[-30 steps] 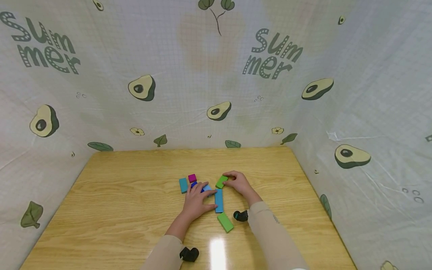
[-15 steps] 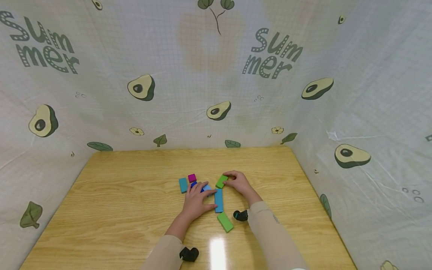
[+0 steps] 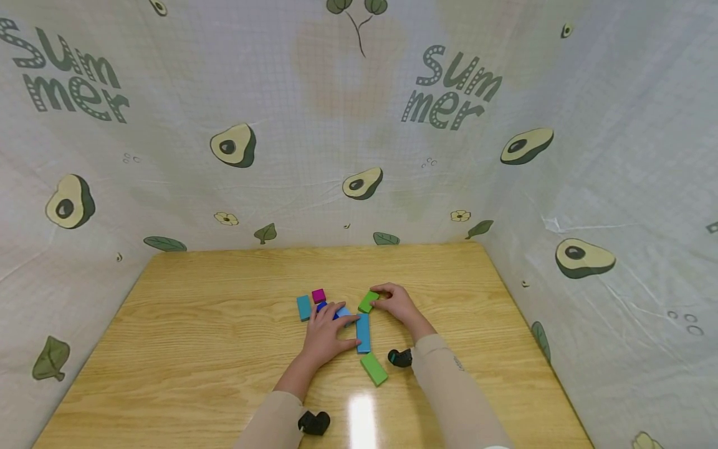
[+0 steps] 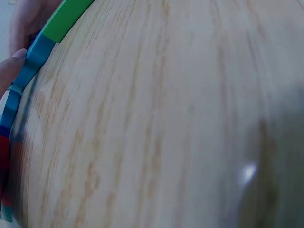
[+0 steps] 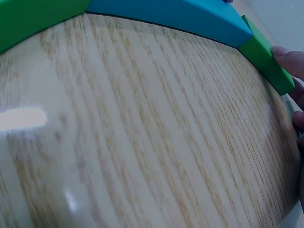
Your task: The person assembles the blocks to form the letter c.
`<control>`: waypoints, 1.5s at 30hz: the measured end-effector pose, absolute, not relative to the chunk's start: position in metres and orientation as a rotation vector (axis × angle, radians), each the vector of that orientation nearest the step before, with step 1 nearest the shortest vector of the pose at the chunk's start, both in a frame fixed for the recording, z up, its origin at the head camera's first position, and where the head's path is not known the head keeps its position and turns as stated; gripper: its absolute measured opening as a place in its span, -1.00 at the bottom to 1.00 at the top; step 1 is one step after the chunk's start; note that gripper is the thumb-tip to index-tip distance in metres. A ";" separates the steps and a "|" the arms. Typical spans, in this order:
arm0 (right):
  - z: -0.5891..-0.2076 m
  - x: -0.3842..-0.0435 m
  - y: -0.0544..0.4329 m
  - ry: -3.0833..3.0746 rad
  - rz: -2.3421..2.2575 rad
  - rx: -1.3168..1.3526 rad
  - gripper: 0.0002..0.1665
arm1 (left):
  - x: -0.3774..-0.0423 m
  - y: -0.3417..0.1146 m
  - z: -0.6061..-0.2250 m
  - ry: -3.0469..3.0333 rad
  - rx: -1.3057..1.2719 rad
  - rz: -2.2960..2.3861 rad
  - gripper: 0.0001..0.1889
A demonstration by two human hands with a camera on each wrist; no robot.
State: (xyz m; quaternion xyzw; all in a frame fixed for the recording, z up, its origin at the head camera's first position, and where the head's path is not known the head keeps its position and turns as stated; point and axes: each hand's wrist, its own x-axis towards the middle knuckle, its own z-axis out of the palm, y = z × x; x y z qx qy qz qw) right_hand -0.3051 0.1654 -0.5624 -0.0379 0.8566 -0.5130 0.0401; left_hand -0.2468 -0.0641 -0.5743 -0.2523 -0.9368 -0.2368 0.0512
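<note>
A long blue block (image 3: 363,335) lies on the table, the thumb and index fingertip of my left hand (image 3: 324,340) at its left side. That hand's fingers are spread, its other fingers reaching over a dark blue block (image 3: 321,306) and a light blue block (image 3: 344,313), both partly hidden. My right hand (image 3: 397,304) pinches a green block (image 3: 368,302) at the blue block's far end. In the right wrist view this green block (image 5: 267,56) meets the blue block's corner, slanting away from it. A second green block (image 3: 374,369) lies slanted at the blue block's near end.
Left of the hands, a teal block (image 3: 303,308) and a magenta cube (image 3: 318,295) lie close together. The wooden table (image 3: 213,349) ends at a printed cloth (image 3: 303,206) hanging at the back and sides. Black wrist cameras sit on both sleeves.
</note>
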 end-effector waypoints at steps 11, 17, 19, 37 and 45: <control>-0.557 -0.303 0.165 2.595 -1.590 -0.091 -0.57 | -0.246 -0.065 -0.573 -2.897 -0.769 -0.667 -0.39; -0.554 -0.303 0.165 2.616 -1.622 -0.034 -0.59 | -0.244 -0.067 -0.570 -2.902 -0.783 -0.658 -0.38; -0.551 -0.303 0.164 2.632 -1.623 -0.042 -0.59 | -0.244 -0.069 -0.568 -2.874 -0.784 -0.668 -0.39; -0.530 -0.286 0.118 2.582 -1.595 -0.314 -0.60 | -0.235 -0.117 -0.536 -2.824 -0.522 -0.902 -0.32; -0.532 -0.274 0.090 2.487 -1.602 -0.427 -0.59 | -0.226 -0.139 -0.529 -2.848 -0.469 -0.934 -0.34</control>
